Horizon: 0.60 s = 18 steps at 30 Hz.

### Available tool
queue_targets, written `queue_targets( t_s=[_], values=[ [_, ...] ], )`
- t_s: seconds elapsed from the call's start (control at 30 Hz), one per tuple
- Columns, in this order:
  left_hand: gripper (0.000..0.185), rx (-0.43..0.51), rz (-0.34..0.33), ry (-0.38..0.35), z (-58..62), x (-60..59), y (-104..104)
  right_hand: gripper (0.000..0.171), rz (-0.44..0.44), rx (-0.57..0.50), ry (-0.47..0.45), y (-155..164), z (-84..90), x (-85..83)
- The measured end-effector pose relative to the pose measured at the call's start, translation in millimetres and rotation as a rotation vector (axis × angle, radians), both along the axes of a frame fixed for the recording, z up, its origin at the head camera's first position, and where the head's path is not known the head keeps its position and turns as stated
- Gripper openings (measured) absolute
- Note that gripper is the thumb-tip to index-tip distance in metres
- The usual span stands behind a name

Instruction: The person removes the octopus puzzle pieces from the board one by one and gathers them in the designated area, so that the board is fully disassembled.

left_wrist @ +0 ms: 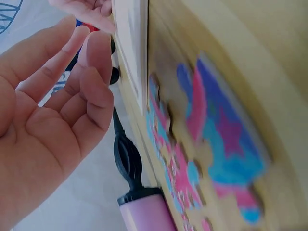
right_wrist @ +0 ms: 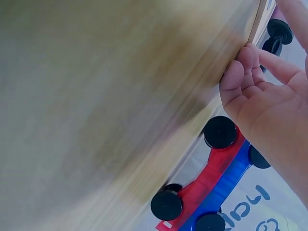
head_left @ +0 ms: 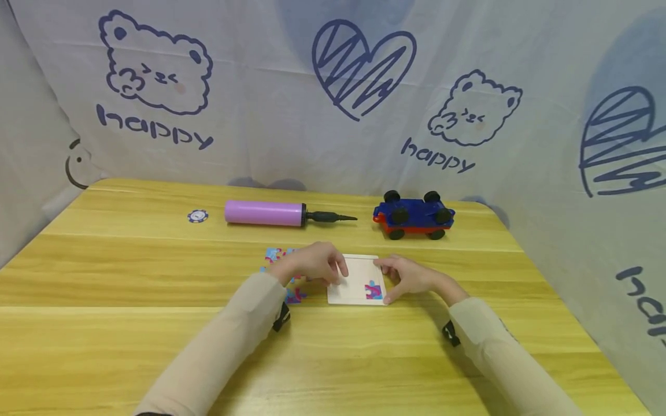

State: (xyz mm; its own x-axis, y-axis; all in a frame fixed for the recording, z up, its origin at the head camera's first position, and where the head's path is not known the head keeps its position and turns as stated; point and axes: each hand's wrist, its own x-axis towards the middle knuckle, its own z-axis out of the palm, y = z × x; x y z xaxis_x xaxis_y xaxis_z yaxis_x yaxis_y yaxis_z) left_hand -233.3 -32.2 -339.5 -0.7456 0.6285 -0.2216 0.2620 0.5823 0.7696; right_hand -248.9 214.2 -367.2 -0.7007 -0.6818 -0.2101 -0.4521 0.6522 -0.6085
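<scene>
A pale wooden puzzle tray (head_left: pixel 350 292) lies flat on the table with one pink, blue and purple puzzle piece (head_left: pixel 373 290) in its lower right corner. My left hand (head_left: pixel 318 261) is over the tray's left side, fingers bent loosely; no piece shows between them in the left wrist view. Along the tray's right edge, my right hand (head_left: pixel 413 277) has its thumb at the near corner and a finger touching near the far one. Several loose puzzle pieces (left_wrist: pixel 231 130) lie left of the tray, partly hidden under my left hand and wrist in the head view.
Behind the tray lies a purple hand pump (head_left: pixel 265 214) with a black nozzle pointing right. A blue and red toy car (head_left: pixel 416 214) lies upside down at the back right. A blue and white chip (head_left: pixel 198 216) is at the back left, before a printed white curtain (head_left: pixel 270 115).
</scene>
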Motion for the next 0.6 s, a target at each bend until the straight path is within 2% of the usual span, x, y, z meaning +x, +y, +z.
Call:
queue_targets(
  t_s=[0.17, 0.37, 0.6],
  values=[
    [0.016, -0.01, -0.004, 0.036, -2.1, -3.6, 12, 0.077, 0.005, 0.004, 0.006, 2, -0.8, -1.2],
    [0.021, -0.004, 0.018, 0.021, -4.9, -5.1, 22, 0.077, 0.006, -0.002, -0.002, 3, -1.1, -1.9],
    [0.025, -0.016, 0.013, 0.009, -7.7, -7.9, 37, 0.076, 0.022, -0.025, 0.0, 4, -1.5, -2.5]
  ],
)
